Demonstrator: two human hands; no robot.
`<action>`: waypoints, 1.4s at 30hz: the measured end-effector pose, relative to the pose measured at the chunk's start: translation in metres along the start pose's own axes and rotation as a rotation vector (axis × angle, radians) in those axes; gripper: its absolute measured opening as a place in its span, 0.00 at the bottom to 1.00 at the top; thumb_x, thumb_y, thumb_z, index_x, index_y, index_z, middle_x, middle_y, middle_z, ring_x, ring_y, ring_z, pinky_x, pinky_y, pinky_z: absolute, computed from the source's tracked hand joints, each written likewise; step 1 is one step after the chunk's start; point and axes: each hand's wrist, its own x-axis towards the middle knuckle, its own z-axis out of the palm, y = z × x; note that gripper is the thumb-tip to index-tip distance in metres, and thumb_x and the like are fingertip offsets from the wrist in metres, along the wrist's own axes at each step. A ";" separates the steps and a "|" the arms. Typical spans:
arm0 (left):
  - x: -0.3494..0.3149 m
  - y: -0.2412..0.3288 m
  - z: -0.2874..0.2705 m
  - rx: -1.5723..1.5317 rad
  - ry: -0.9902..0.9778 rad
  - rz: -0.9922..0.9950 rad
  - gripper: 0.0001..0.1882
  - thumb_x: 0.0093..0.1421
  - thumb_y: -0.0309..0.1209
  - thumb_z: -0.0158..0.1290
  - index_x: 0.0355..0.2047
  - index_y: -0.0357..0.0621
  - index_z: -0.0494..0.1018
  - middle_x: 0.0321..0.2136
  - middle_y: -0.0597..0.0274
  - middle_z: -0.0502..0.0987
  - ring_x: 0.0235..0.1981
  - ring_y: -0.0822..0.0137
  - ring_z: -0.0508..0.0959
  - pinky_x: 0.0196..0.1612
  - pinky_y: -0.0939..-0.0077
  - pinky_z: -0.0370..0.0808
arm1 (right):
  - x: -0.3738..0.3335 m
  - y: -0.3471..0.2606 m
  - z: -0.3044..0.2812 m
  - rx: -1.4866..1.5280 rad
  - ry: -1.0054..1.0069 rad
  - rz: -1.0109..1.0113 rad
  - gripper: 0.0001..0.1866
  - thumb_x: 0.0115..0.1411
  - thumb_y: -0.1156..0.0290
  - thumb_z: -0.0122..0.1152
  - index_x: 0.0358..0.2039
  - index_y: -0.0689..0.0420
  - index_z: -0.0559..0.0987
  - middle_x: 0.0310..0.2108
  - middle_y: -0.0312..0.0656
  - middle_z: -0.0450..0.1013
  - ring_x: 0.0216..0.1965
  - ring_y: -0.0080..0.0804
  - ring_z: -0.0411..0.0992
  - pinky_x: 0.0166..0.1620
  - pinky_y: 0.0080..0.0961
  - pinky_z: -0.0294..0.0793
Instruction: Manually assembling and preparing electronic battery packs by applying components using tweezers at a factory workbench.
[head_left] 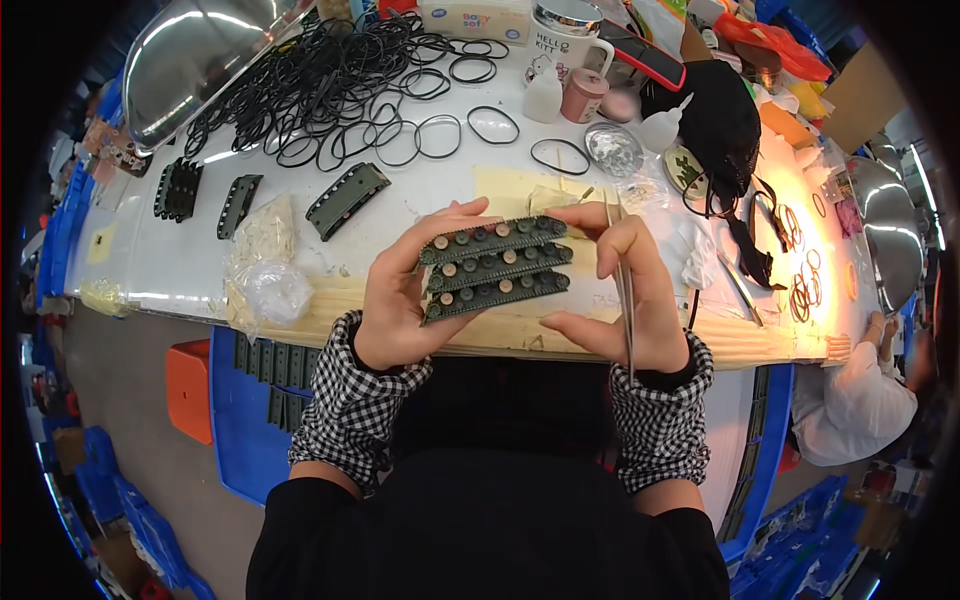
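Three dark green toy tank-track pieces with rows of small round wheels, a few of them tan, sit stacked in my left hand. Its fingers and thumb wrap the left end and underside. My right hand is at their right end, with a fingertip at the top corner and the thumb apart below. A pair of metal tweezers is held in that hand, roughly upright against the palm. Similar green pieces lie on the table beyond my left hand: a single one, a narrower one and a small group.
A heap of black rubber bands covers the table's far left. A white mug, a pink jar and a black cap stand farther back. Clear plastic bags lie at left. Blue trays with green pieces flank my lap.
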 end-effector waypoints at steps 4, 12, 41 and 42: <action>0.003 -0.007 0.002 -0.075 0.221 -0.108 0.34 0.49 0.16 0.62 0.58 0.32 0.64 0.53 0.49 0.73 0.62 0.55 0.67 0.63 0.61 0.64 | 0.002 0.016 -0.018 -0.432 0.353 -0.009 0.10 0.55 0.76 0.66 0.34 0.60 0.72 0.38 0.48 0.75 0.39 0.38 0.73 0.45 0.27 0.70; 0.006 -0.011 0.006 -0.023 0.159 -0.141 0.32 0.49 0.13 0.59 0.57 0.30 0.64 0.57 0.44 0.69 0.61 0.57 0.68 0.65 0.60 0.62 | 0.015 0.041 -0.009 -0.778 0.348 0.043 0.08 0.53 0.75 0.67 0.34 0.59 0.78 0.22 0.42 0.69 0.27 0.39 0.68 0.31 0.32 0.66; 0.002 -0.019 0.001 0.121 0.118 -0.022 0.30 0.45 0.23 0.61 0.52 0.41 0.71 0.52 0.57 0.76 0.64 0.49 0.64 0.69 0.43 0.39 | 0.012 -0.002 0.030 0.134 0.620 0.340 0.09 0.71 0.71 0.46 0.39 0.66 0.68 0.28 0.42 0.72 0.29 0.29 0.79 0.35 0.22 0.81; 0.002 -0.019 0.001 0.118 0.118 -0.023 0.30 0.45 0.23 0.61 0.52 0.41 0.71 0.52 0.57 0.76 0.64 0.49 0.64 0.69 0.43 0.39 | 0.013 -0.001 0.028 0.116 0.638 0.331 0.09 0.70 0.72 0.46 0.40 0.66 0.68 0.28 0.42 0.72 0.28 0.29 0.79 0.35 0.22 0.81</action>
